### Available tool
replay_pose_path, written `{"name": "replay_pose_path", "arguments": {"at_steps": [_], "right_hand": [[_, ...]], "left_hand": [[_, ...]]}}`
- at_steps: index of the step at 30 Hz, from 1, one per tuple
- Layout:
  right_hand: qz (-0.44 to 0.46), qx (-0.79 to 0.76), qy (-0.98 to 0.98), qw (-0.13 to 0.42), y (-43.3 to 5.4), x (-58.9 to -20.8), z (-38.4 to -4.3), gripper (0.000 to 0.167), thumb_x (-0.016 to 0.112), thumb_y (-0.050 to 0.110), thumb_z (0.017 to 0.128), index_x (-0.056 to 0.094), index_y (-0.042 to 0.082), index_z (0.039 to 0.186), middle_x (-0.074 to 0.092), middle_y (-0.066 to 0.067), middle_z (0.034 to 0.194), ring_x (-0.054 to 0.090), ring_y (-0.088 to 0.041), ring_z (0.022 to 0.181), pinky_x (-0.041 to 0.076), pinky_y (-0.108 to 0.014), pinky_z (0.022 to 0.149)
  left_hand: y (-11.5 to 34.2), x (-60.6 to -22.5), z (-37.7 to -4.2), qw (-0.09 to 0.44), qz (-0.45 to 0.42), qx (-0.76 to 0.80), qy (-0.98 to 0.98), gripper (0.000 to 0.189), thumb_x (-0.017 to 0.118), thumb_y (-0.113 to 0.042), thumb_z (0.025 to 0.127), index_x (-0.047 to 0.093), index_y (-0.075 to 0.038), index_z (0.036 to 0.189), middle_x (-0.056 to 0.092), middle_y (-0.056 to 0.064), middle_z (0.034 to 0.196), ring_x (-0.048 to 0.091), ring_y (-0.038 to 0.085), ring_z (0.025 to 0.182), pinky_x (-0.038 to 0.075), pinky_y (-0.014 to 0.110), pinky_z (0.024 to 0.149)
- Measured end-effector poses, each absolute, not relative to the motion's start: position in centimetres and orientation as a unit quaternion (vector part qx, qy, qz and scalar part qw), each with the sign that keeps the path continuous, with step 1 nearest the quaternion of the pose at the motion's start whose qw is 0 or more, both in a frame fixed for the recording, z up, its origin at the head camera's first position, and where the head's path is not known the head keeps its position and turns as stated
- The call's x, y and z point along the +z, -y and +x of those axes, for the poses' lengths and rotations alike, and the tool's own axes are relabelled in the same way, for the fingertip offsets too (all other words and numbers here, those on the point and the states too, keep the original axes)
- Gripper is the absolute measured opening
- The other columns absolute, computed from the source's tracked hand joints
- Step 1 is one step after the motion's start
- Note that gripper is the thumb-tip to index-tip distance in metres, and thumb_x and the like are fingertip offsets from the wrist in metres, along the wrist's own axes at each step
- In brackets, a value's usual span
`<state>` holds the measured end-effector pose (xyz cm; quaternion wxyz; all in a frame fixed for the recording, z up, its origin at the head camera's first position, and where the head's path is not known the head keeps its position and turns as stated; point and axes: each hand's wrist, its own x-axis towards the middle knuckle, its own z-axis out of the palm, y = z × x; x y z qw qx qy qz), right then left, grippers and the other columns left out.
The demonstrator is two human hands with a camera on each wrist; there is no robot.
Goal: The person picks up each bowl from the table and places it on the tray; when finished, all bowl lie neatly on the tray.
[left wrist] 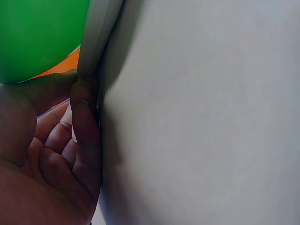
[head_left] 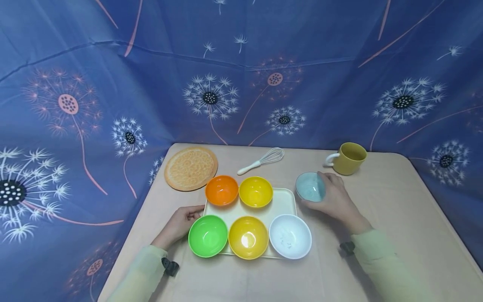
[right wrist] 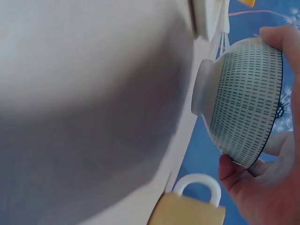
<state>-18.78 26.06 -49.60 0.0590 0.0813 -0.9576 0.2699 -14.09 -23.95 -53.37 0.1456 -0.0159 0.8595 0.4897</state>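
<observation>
My left hand [head_left: 179, 224] pinches the left edge of a white rectangular tray [head_left: 284, 203]; in the left wrist view thumb and fingers meet at the tray's rim [left wrist: 97, 37]. On the tray sit an orange bowl [head_left: 222, 191], a yellow bowl [head_left: 256, 192], a green bowl [head_left: 208, 236], a second yellow bowl [head_left: 248, 238] and a white bowl [head_left: 290, 236]. Right of the tray, my right hand [head_left: 336, 199] grips a light blue bowl [head_left: 310, 187] by its rim. In the right wrist view that bowl [right wrist: 248, 93] shows green dashes outside, its foot above the table.
A yellow mug [head_left: 350, 159] with a white handle stands at the back right. Behind the tray lies a whisk [head_left: 262, 161], and a round tan board [head_left: 191, 168] lies at the back left. A blue patterned cloth [head_left: 241, 84] hangs behind the table.
</observation>
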Motion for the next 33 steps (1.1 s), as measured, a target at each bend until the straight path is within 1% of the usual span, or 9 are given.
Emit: {"name": "replay_pose_path", "arguments": {"at_steps": [2, 7, 12, 15, 22, 28, 33], "right_hand": [[0.083, 0.269, 0.958, 0.054, -25.4, -49.4, -18.9, 0.116, 0.093, 0.055, 0.069, 0.041, -0.007, 0.152, 0.039, -0.03, 0.144, 0.035, -0.048, 0.133, 0.038, -0.07, 0.102], [0.089, 0.272, 0.957, 0.042, -23.9, -49.2, -19.0, 0.118, 0.094, 0.05, 0.069, 0.038, -0.008, 0.154, 0.04, -0.031, 0.144, 0.036, -0.047, 0.132, 0.039, -0.07, 0.103], [0.097, 0.279, 0.955, 0.035, -22.4, -49.2, -19.3, 0.116, 0.094, 0.047, 0.069, 0.039, -0.007, 0.155, 0.041, -0.03, 0.146, 0.036, -0.045, 0.132, 0.04, -0.068, 0.104], [0.103, 0.281, 0.954, 0.025, -21.5, -49.2, -19.3, 0.117, 0.094, 0.049, 0.068, 0.038, -0.006, 0.156, 0.04, -0.03, 0.148, 0.036, -0.045, 0.133, 0.04, -0.068, 0.105], [0.118, 0.266, 0.957, 0.007, -19.7, -49.3, -19.3, 0.124, 0.092, 0.06, 0.065, 0.038, -0.003, 0.158, 0.038, -0.028, 0.151, 0.037, -0.043, 0.136, 0.04, -0.067, 0.106], [0.126, 0.265, 0.956, -0.001, -18.8, -49.6, -19.4, 0.124, 0.094, 0.057, 0.065, 0.036, -0.002, 0.159, 0.038, -0.027, 0.151, 0.037, -0.043, 0.136, 0.042, -0.066, 0.105], [0.133, 0.258, 0.957, -0.007, -18.2, -49.9, -19.6, 0.124, 0.094, 0.056, 0.065, 0.036, -0.003, 0.158, 0.038, -0.028, 0.15, 0.037, -0.044, 0.136, 0.043, -0.065, 0.104]], "left_hand": [[24.0, -53.3, -14.1, 0.145, -0.016, 0.491, -0.859, 0.047, 0.068, 0.002, 0.094, 0.068, -0.009, 0.139, 0.066, 0.001, 0.083, 0.057, 0.018, 0.074, 0.044, 0.027, 0.064], [24.0, -53.3, -14.2, 0.141, -0.008, 0.492, -0.859, 0.045, 0.068, 0.001, 0.095, 0.068, -0.009, 0.139, 0.067, 0.001, 0.082, 0.058, 0.017, 0.073, 0.044, 0.026, 0.063], [24.1, -53.3, -14.2, 0.14, -0.006, 0.491, -0.86, 0.045, 0.067, 0.002, 0.095, 0.069, -0.008, 0.138, 0.066, 0.0, 0.083, 0.058, 0.016, 0.074, 0.044, 0.026, 0.064], [24.1, -53.3, -14.1, 0.141, -0.004, 0.493, -0.858, 0.045, 0.067, 0.002, 0.095, 0.068, -0.008, 0.139, 0.067, 0.001, 0.083, 0.057, 0.017, 0.072, 0.044, 0.026, 0.063], [24.1, -53.3, -14.1, 0.145, -0.008, 0.499, -0.854, 0.046, 0.068, 0.002, 0.094, 0.068, -0.009, 0.139, 0.066, 0.001, 0.082, 0.057, 0.017, 0.071, 0.044, 0.025, 0.062], [24.1, -53.5, -14.1, 0.142, -0.009, 0.504, -0.852, 0.046, 0.067, 0.004, 0.094, 0.069, -0.009, 0.139, 0.064, 0.001, 0.082, 0.054, 0.017, 0.07, 0.042, 0.025, 0.059], [24.3, -53.6, -14.2, 0.135, -0.003, 0.507, -0.851, 0.047, 0.066, 0.006, 0.094, 0.069, -0.008, 0.138, 0.065, 0.0, 0.082, 0.055, 0.016, 0.071, 0.042, 0.025, 0.06]]}}
